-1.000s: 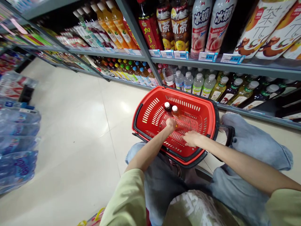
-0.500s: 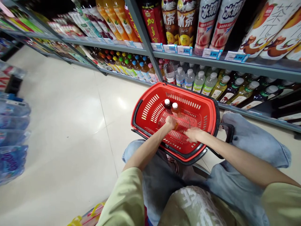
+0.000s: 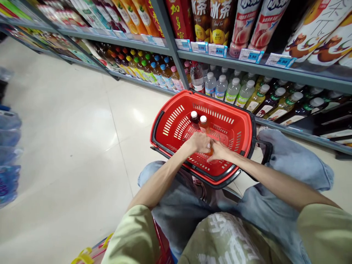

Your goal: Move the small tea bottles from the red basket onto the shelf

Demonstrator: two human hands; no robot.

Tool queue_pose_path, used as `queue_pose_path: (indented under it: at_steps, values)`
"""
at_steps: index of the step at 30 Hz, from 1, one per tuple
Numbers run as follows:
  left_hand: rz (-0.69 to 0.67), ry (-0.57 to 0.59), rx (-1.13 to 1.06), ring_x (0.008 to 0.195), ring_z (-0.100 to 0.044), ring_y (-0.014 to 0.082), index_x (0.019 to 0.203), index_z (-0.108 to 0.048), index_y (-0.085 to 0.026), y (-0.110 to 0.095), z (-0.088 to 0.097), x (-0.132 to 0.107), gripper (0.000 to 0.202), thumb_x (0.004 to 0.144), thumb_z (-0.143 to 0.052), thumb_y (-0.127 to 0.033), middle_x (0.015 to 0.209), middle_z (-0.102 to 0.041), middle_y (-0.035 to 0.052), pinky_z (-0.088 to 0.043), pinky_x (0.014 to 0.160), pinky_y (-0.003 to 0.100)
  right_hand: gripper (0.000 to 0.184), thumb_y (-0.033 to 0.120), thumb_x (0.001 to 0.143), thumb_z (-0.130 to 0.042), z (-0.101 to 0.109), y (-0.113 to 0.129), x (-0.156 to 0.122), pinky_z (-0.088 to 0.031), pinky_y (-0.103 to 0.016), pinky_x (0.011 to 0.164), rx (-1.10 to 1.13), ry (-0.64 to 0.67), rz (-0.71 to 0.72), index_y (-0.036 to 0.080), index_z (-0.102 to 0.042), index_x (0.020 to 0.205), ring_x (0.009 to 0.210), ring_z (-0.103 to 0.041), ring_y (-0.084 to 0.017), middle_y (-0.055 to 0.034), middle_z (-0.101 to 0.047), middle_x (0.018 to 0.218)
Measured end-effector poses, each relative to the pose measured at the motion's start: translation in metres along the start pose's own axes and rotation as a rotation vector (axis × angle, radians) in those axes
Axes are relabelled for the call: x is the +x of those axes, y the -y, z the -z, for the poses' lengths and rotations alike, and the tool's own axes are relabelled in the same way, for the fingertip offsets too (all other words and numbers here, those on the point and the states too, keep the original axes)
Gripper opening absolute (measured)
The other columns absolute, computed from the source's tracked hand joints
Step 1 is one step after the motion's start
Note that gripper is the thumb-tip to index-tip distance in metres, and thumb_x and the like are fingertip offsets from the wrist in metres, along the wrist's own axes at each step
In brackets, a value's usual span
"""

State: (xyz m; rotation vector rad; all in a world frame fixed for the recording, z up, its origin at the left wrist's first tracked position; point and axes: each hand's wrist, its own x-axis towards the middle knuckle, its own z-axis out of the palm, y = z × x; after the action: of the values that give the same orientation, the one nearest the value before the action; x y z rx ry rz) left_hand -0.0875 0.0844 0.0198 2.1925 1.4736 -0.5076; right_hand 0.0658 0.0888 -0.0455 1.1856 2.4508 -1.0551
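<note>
A red shopping basket [image 3: 172, 110] with black handles sits on the floor before my knees. Inside it, my left hand [image 3: 201, 142] is closed around the top of a small bottle of orange-coloured drink [image 3: 210, 151], mostly hidden by my hands. My right hand [image 3: 220, 151] meets it from the right, its fingers and thumb round the same bottle. Just beyond my hands, two white-capped bottles stand upright in the basket: a dark bottle [image 3: 194, 118] and an amber bottle [image 3: 203, 124].
Beyond the basket runs a drinks shelf [image 3: 198, 58] with price tags; its lower level holds rows of bottles [image 3: 233, 90]. Shrink-wrapped water packs [image 3: 9, 146] stand at the left. A bag with yellow handles [image 3: 85, 255] lies by my left side.
My right hand has moved left and up to meet my left hand at the orange drink bottle. The view has shifted slightly; the two standing bottles stay in the basket.
</note>
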Motion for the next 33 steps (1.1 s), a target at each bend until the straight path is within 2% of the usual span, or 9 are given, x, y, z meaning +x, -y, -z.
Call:
queue_pose_path:
  at_steps: [4, 9, 12, 16, 20, 22, 27, 30, 33]
  values:
    - [0.005, -0.121, 0.038, 0.088, -0.073, 0.0344, 0.096, -0.075, -0.006, 0.009, 0.015, -0.015, 0.049, 0.086, -0.058, -0.051, 0.092, -0.074, 0.0216, -0.053, 0.076, 0.039, 0.080, 0.029, 0.074, -0.078, 0.000, -0.001, 0.005, -0.050, -0.035, 0.096, 0.149, -0.223, 0.095, 0.015, -0.041, 0.143, 0.120, -0.062, -0.028, -0.0159, -0.059, 0.137]
    - [0.059, -0.351, -0.081, 0.075, -0.069, 0.0257, 0.097, -0.073, -0.013, 0.018, 0.025, -0.021, 0.055, 0.088, -0.056, -0.064, 0.079, -0.072, 0.0112, -0.049, 0.072, 0.034, 0.069, 0.032, 0.070, -0.078, 0.020, 0.007, 0.004, -0.051, -0.033, 0.087, 0.237, -0.405, 0.142, 0.017, -0.052, 0.132, 0.104, -0.068, -0.027, -0.0107, -0.070, 0.120]
    - [0.048, -0.553, -0.340, 0.066, -0.062, 0.0182, 0.096, -0.071, -0.017, 0.020, 0.028, -0.020, 0.049, 0.084, -0.065, -0.064, 0.074, -0.067, 0.0039, -0.044, 0.067, 0.029, 0.065, 0.037, 0.065, -0.082, 0.038, 0.014, -0.001, -0.052, -0.035, 0.079, 0.282, -0.438, 0.097, 0.020, -0.058, 0.124, 0.094, -0.071, -0.028, -0.0066, -0.074, 0.106]
    - [-0.063, -0.798, -0.815, 0.063, -0.054, 0.0129, 0.118, -0.065, -0.018, 0.020, 0.030, -0.019, 0.050, 0.083, -0.073, -0.053, 0.070, -0.058, -0.0031, -0.042, 0.063, 0.024, 0.074, 0.042, 0.057, -0.089, 0.066, 0.016, -0.008, -0.055, -0.041, 0.077, 0.402, -0.502, 0.047, 0.021, -0.060, 0.122, 0.086, -0.071, -0.030, -0.0055, -0.074, 0.096]
    - [-0.128, -0.907, -1.139, 0.085, -0.061, 0.0155, 0.122, -0.063, -0.020, 0.024, 0.033, -0.018, 0.047, 0.091, -0.065, -0.055, 0.093, -0.066, 0.0027, -0.049, 0.079, 0.027, 0.085, 0.044, 0.053, -0.093, 0.093, 0.012, -0.016, -0.054, -0.050, 0.096, 0.677, -0.644, 0.250, 0.024, -0.057, 0.128, 0.105, -0.069, -0.031, -0.0076, -0.071, 0.114]
    - [-0.138, -0.805, -1.299, 0.102, -0.064, 0.0201, 0.120, -0.067, -0.020, 0.023, 0.030, -0.014, 0.048, 0.094, -0.058, -0.059, 0.112, -0.070, 0.0076, -0.050, 0.093, 0.032, 0.084, 0.044, 0.054, -0.094, 0.103, 0.011, -0.019, -0.052, -0.051, 0.101, 0.858, -0.679, 0.347, 0.025, -0.058, 0.127, 0.108, -0.068, -0.031, -0.0077, -0.070, 0.119]
    - [-0.088, -0.217, -1.936, 0.122, -0.064, 0.0310, 0.129, -0.069, -0.019, -0.011, 0.010, 0.003, 0.062, 0.095, -0.048, -0.067, 0.123, -0.074, 0.0122, -0.046, 0.110, 0.045, 0.060, 0.060, 0.067, -0.084, 0.118, 0.010, -0.021, -0.054, -0.046, 0.096, 1.312, -0.792, 0.359, 0.028, -0.065, 0.113, 0.102, -0.069, -0.026, -0.0043, -0.072, 0.111]
    - [-0.106, 0.007, -2.207, 0.125, -0.064, 0.0341, 0.137, -0.063, -0.017, -0.043, 0.001, 0.004, 0.070, 0.094, -0.047, -0.070, 0.127, -0.072, 0.0149, -0.044, 0.112, 0.052, 0.057, 0.077, 0.075, -0.066, 0.125, 0.005, -0.023, -0.058, -0.043, 0.079, 1.571, -0.665, 0.304, 0.025, -0.069, 0.099, 0.088, -0.071, -0.027, -0.0052, -0.073, 0.091]
    - [-0.251, 0.102, -2.284, 0.127, -0.062, 0.0388, 0.135, -0.064, -0.015, -0.063, 0.001, -0.003, 0.080, 0.085, -0.056, -0.077, 0.130, -0.070, 0.0184, -0.044, 0.111, 0.058, 0.067, 0.086, 0.075, -0.055, 0.132, 0.000, -0.030, -0.058, -0.042, 0.067, 1.696, -0.532, 0.271, 0.024, -0.071, 0.093, 0.080, -0.071, -0.029, -0.0067, -0.070, 0.078]
